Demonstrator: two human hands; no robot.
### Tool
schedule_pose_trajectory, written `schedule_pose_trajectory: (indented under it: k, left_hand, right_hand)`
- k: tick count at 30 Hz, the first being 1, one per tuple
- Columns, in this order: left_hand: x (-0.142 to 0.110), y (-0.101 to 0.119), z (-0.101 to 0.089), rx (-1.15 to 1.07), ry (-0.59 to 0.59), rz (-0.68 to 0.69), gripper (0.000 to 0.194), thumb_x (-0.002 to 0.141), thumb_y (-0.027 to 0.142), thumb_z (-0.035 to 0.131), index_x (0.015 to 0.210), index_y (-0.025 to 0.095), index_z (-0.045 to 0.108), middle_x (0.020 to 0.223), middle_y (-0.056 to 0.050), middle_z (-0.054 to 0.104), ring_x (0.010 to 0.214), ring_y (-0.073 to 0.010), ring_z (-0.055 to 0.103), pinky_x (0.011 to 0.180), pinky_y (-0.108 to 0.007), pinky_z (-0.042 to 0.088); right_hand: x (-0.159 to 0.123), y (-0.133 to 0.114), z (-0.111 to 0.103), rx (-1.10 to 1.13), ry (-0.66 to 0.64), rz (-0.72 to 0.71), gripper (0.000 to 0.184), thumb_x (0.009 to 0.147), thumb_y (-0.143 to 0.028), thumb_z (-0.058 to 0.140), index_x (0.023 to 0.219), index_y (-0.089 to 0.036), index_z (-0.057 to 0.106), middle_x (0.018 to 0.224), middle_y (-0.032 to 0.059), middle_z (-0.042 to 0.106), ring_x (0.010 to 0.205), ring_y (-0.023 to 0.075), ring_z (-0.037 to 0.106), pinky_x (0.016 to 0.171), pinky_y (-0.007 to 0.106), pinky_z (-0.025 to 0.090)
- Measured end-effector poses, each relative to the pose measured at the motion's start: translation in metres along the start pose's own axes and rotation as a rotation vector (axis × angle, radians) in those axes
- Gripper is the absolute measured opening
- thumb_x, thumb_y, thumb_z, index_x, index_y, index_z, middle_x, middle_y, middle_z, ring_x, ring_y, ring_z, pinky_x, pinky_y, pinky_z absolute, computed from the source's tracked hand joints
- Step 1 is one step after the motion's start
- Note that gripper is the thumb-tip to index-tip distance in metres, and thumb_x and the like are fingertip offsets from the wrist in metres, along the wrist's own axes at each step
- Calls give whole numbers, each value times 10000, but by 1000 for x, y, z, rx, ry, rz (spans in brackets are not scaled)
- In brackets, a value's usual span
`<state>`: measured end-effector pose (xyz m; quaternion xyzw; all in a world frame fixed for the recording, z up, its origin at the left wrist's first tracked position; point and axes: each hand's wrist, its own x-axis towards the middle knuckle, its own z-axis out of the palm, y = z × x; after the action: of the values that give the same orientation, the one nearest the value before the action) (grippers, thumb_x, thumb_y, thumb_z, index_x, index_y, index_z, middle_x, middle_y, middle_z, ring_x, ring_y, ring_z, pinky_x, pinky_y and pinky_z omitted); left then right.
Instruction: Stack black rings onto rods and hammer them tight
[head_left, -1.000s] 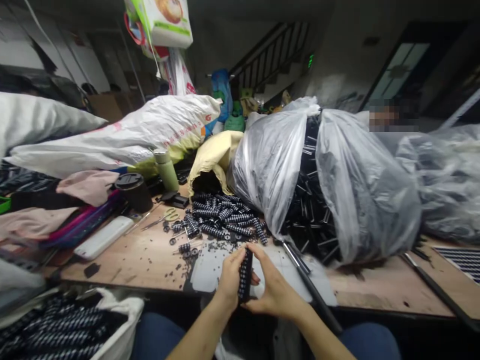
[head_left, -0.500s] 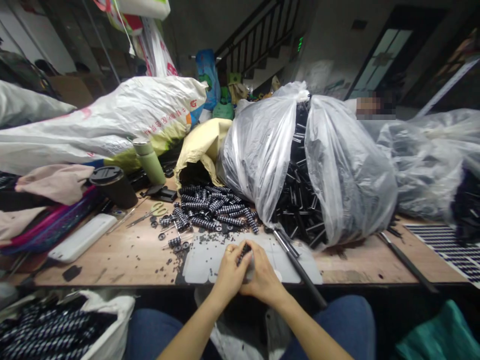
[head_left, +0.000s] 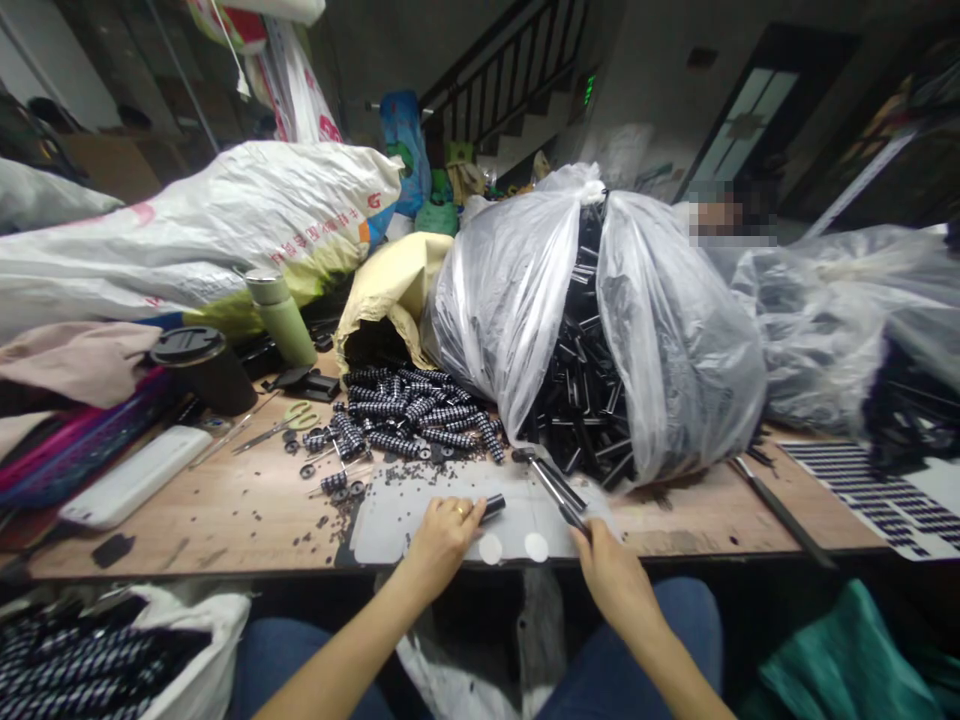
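Hands have split apart. Half a second ago both were clenched together on one studded piece; that joint grip is gone.

Left hand [head_left: 442, 535]: fingers closed on a short black tube [head_left: 492, 507], its end poking out to their right, resting on the grey sheet [head_left: 390, 520] on the tabletop [head_left: 247, 510].

Between the hands: two white discs [head_left: 490, 548] lie on the sheet.

Right hand [head_left: 611, 570]: fingertips touch the near end of the black rod [head_left: 555, 487]; I cannot tell whether they have closed on it. Beyond it sits the clear bag [head_left: 675, 340] of black tubes.

Reads as one piece done, next one starting.
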<state>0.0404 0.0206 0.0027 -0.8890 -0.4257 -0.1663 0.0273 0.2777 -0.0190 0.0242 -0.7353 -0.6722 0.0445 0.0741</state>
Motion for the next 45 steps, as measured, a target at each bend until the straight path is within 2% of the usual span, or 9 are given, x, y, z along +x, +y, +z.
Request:
schedule_pose_trajectory:
  k: [5,12,18,25,28,31,36,41,45]
  left_hand:
    - [3,-3,-2,77,-49,-28,344,848,96,397,1181,140,470,951,-94,596,867,-200,528,723,-360,390]
    - [4,16,1,117,-39,-119,364,858,121,358,1210,121,451,1069,-122,592,1007,-237,505,854,-446,353]
    - [3,46,15,43,-34,-148,731,799,532,365,1302,5,303,1329,-222,365,1277,-313,226,1021,-467,193]
    - [6,38,11,-18,-93,-136,613,814,379,386,1284,-10,319,1305,-228,387,1232,-316,311,980,-443,278]
    - [10,39,1,-65,-129,-222,388,830,164,365,1191,54,452,1066,-167,571,1016,-250,507,841,-378,407]
    - [18,39,-15,-109,-149,-208,261,833,152,388,1030,137,558,842,-94,596,823,-217,538,702,-334,441]
    - [69,1,-25,89,-5,-116,326,828,80,364,1126,132,486,1104,-153,515,1034,-251,449,814,-410,377]
    - [119,-42,-6,127,-73,186,187,812,122,442,949,180,555,1117,-106,518,1097,-228,412,938,-454,268]
    - [111,-35,-7,-45,28,96,184,834,146,420,986,160,524,951,-76,578,989,-194,491,958,-419,282]
  right_hand:
    - [-32,-11,-15,410,-87,-80,352,904,-431,186,818,-219,452,602,27,607,597,190,617,517,238,401]
    - [-48,-20,3,346,-135,-76,456,890,-477,113,783,-214,470,544,57,615,543,231,630,479,263,399]
    - [-53,-42,-18,577,-7,-203,397,905,-422,179,1003,-199,492,718,79,669,622,200,648,507,236,432]
    - [-54,-59,9,270,-184,-314,402,914,-400,178,951,-209,530,632,37,668,559,205,653,465,231,391]
    - [-46,-38,4,233,-148,-246,392,917,-401,170,850,-217,511,556,14,636,527,200,641,454,234,367]
    - [-35,-5,-7,150,-79,-215,368,912,-408,197,804,-232,501,568,12,631,560,207,642,466,244,364]
    - [-7,35,-12,-69,4,-203,303,868,-448,346,741,-221,501,629,27,621,592,223,621,502,273,385]
    - [36,24,-7,-26,195,-303,177,853,-278,416,865,-192,570,847,79,628,832,224,564,710,324,419]
    - [61,12,-7,11,132,-273,175,808,-179,444,767,-180,614,748,75,635,786,215,559,692,314,422]
